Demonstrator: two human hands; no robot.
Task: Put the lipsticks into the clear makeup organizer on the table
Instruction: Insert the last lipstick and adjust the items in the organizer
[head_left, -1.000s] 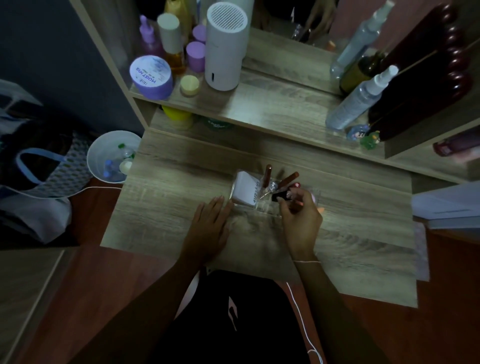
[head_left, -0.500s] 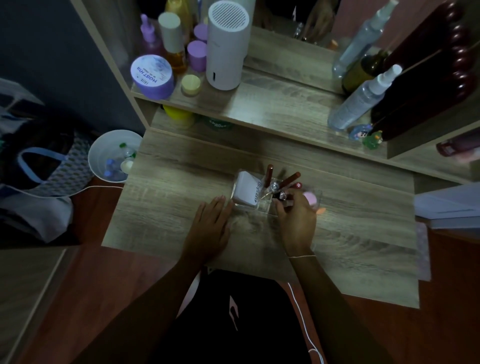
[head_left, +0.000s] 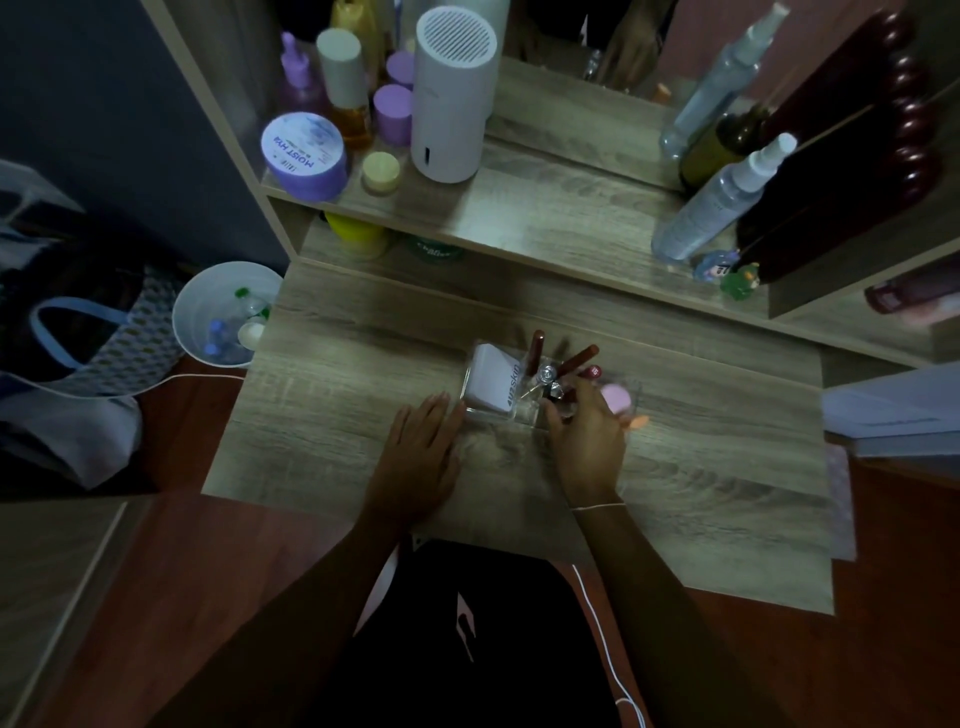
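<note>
Dark red lipsticks (head_left: 577, 359); clear organizer (head_left: 524, 410); grey-brown woodgrain table (head_left: 363, 364); purple jar (head_left: 305, 156).

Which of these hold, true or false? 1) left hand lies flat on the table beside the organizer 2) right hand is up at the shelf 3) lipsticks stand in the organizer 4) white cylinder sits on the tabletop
1) True: the left hand lies flat on the table, beside the clear organizer.
2) False: the right hand is at the organizer.
3) True: dark red lipsticks stand in it.
4) False: the white cylinder stands on the shelf.
</note>
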